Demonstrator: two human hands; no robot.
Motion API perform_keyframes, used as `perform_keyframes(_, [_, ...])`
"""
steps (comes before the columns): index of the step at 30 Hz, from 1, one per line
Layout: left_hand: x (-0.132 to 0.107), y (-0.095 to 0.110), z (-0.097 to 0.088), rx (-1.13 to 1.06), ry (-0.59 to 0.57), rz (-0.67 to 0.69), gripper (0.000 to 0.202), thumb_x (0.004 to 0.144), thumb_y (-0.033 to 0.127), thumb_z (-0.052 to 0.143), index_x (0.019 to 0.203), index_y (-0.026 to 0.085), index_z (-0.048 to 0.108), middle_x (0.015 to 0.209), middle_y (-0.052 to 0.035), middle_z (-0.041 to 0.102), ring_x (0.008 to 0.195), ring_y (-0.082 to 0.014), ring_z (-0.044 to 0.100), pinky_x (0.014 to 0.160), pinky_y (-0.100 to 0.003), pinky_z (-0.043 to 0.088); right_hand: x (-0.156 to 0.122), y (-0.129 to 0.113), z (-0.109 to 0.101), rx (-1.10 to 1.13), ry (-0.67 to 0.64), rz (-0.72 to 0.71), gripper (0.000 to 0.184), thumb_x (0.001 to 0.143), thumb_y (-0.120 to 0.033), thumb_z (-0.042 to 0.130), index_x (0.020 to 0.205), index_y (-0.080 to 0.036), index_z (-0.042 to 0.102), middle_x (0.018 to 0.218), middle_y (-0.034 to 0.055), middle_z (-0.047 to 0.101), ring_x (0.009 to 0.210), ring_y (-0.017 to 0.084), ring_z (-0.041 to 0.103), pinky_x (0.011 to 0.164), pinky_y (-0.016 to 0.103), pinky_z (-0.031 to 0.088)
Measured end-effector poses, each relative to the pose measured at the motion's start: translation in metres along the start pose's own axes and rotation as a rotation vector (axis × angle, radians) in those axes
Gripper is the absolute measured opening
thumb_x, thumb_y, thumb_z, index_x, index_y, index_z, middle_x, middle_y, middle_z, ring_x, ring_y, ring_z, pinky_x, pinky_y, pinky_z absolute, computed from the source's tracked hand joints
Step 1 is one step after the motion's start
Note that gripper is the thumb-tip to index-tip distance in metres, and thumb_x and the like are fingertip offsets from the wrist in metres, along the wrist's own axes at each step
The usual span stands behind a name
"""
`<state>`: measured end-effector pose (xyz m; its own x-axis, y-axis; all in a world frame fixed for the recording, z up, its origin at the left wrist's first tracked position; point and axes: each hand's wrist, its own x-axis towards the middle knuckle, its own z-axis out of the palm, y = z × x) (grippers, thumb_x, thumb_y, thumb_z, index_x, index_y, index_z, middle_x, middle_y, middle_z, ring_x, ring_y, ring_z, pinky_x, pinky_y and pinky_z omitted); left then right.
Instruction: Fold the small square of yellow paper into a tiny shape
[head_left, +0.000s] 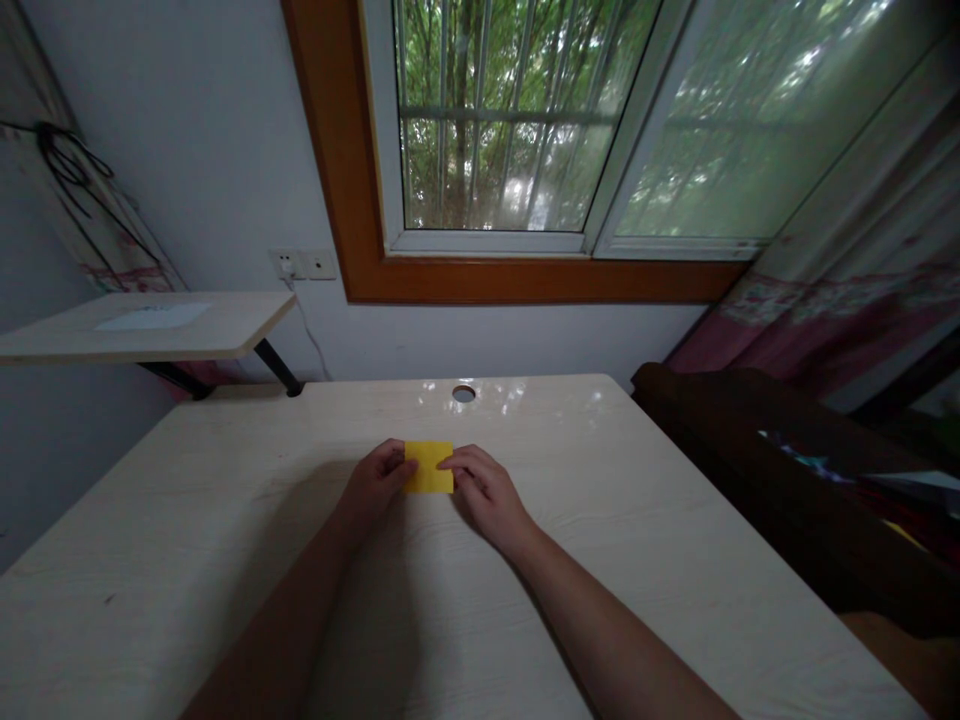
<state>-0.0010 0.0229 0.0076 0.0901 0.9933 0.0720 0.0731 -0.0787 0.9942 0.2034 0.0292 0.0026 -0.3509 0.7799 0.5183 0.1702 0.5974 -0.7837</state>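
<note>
A small yellow paper (429,466), folded into a rectangle, lies flat on the pale wooden desk (225,540) near its middle. My left hand (376,484) pinches the paper's left edge with curled fingers. My right hand (486,492) presses on the paper's right edge with its fingertips bent down. Both forearms reach in from the bottom of the view.
A round cable hole (463,394) sits near the desk's far edge. A raised side shelf (150,325) with a white sheet stands at the left. Wall sockets (303,264) and a barred window (517,120) are behind. Dark furniture (787,480) and a curtain border the right side.
</note>
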Motion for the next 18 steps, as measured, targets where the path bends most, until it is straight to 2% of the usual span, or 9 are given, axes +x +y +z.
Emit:
perform_keyframes(3, [-0.0006, 0.0001, -0.0005, -0.019, -0.012, 0.006, 0.022, 0.079, 0.035, 0.064, 0.090, 0.016, 0.060, 0.076, -0.0001, 0.065, 0.071, -0.0155, 0.060, 0.064, -0.024, 0.046, 0.0012, 0.0015, -0.0004, 0.021, -0.011, -0.032, 0.037, 0.088, -0.006, 0.042, 0.106, -0.024, 0.068, 0.099, 0.0063, 0.062, 0.087, 0.017, 0.059, 0.078, 0.031, 0.047])
perform_keyframes(6, [-0.0006, -0.0026, -0.0013, -0.057, -0.050, 0.012, 0.021, 0.080, 0.033, 0.064, 0.092, 0.016, 0.060, 0.081, -0.0015, 0.067, 0.075, -0.0164, 0.061, 0.067, -0.025, 0.047, 0.0018, 0.0036, 0.0012, 0.018, 0.000, -0.034, 0.037, 0.085, -0.005, 0.047, 0.105, -0.025, 0.070, 0.102, 0.0066, 0.062, 0.094, 0.018, 0.059, 0.081, 0.031, 0.047])
perform_keyframes(10, [-0.0009, -0.0050, -0.0015, -0.087, -0.083, 0.022, 0.021, 0.081, 0.032, 0.063, 0.094, 0.016, 0.060, 0.084, -0.0021, 0.066, 0.077, -0.0167, 0.062, 0.069, -0.026, 0.048, 0.0022, 0.0056, 0.0040, 0.023, 0.019, 0.008, 0.026, 0.081, -0.009, 0.061, 0.099, -0.025, 0.072, 0.097, 0.0055, 0.062, 0.082, 0.016, 0.059, 0.070, 0.027, 0.047])
perform_keyframes(12, [-0.0018, -0.0035, -0.0008, -0.078, -0.094, 0.044, 0.021, 0.083, 0.033, 0.062, 0.095, 0.016, 0.060, 0.084, -0.0022, 0.066, 0.077, -0.0162, 0.062, 0.070, -0.026, 0.048, 0.0026, 0.0051, 0.0043, 0.027, 0.034, 0.037, 0.016, 0.082, -0.015, 0.065, 0.094, -0.024, 0.072, 0.093, 0.0052, 0.063, 0.081, 0.017, 0.059, 0.069, 0.027, 0.047])
perform_keyframes(14, [-0.0028, -0.0014, 0.0000, -0.070, -0.104, 0.080, 0.023, 0.086, 0.034, 0.060, 0.099, 0.015, 0.060, 0.088, -0.0032, 0.065, 0.078, -0.0160, 0.063, 0.073, -0.027, 0.049, 0.0031, 0.0037, 0.0036, 0.028, 0.053, 0.069, 0.008, 0.084, -0.021, 0.066, 0.089, -0.022, 0.072, 0.089, 0.0050, 0.065, 0.081, 0.017, 0.059, 0.072, 0.028, 0.047])
perform_keyframes(18, [-0.0027, -0.0040, 0.0004, -0.083, -0.101, 0.133, 0.036, 0.089, 0.042, 0.055, 0.116, 0.018, 0.055, 0.099, -0.0057, 0.065, 0.082, -0.0169, 0.065, 0.077, -0.029, 0.050, 0.0035, 0.0020, 0.0016, 0.024, 0.071, 0.118, 0.009, 0.086, -0.025, 0.064, 0.086, -0.020, 0.071, 0.084, 0.0047, 0.065, 0.078, 0.017, 0.059, 0.072, 0.028, 0.046])
